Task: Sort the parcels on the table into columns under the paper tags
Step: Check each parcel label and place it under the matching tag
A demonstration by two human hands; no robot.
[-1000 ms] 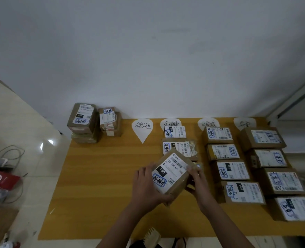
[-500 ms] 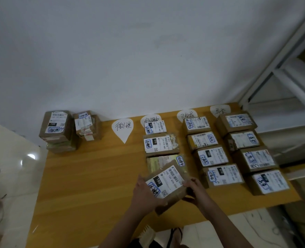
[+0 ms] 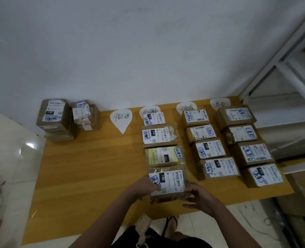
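A brown parcel with a white "150" label (image 3: 168,183) lies flat at the near end of the second column, just below a yellowish "220" parcel (image 3: 163,157). My left hand (image 3: 144,186) holds its left side with the thumb on the label. My right hand (image 3: 201,197) grips its right near corner. Several white paper tags line the table's far edge: a first tag (image 3: 121,120) with no parcels under it, a second tag (image 3: 149,110), a third tag (image 3: 186,106) and a fourth tag (image 3: 219,103). Columns of labelled parcels sit under the last three.
Two stacks of unsorted parcels stand at the table's far left corner, a taller stack (image 3: 54,119) and a smaller stack (image 3: 85,114). The wooden table (image 3: 87,172) ends near my body. A white metal shelf frame (image 3: 280,58) rises at the right.
Both hands lowered the "150" parcel from a tilted hold above the column to lie flat on the table below the "220" parcel. The camera view shifted right.
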